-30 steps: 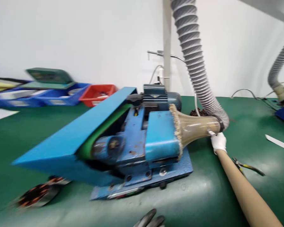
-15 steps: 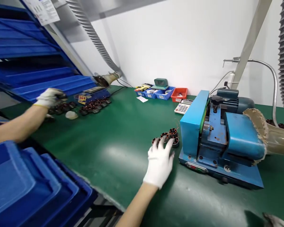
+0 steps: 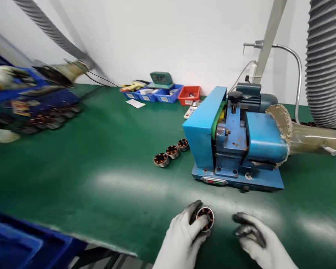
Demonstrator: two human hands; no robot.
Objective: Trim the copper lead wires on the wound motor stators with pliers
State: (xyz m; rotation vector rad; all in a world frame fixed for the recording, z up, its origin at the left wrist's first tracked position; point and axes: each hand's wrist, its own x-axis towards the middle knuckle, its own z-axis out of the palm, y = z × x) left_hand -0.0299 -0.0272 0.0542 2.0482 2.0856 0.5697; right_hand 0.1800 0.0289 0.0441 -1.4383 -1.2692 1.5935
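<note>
At the far left, a co-worker's gloved hand (image 3: 4, 76) is cut off at the wrist and smeared by blur; I can't make out what it holds. Below it, a pale rounded object (image 3: 3, 135) and a cluster of dark wound cores (image 3: 53, 117) are too blurred to count. Dark blue trays (image 3: 14, 239) run out of sight at the lower corner, their insides mostly hidden.

Against the wall, blue bins (image 3: 165, 99) hold yellow and dark items at the left and white pieces in the middle; a green display unit (image 3: 161, 78) perched on top covers part of them. Three wound cores (image 3: 172, 151) stand in a slanting row on the green bench.

Nearer me, the left hand (image 3: 183, 231) grips a single wound core (image 3: 210, 219), fingers around its rim and masking part of its windings, in front of the machine. Behind, a red bin (image 3: 182, 101) holds small bits I can't identify, and a calculator (image 3: 190, 110) is half hidden by the blue belt machine (image 3: 204, 123). The right hand (image 3: 260, 241) hangs loosely open, fingers half curled. A grey hose (image 3: 326, 56) is cropped above.
</note>
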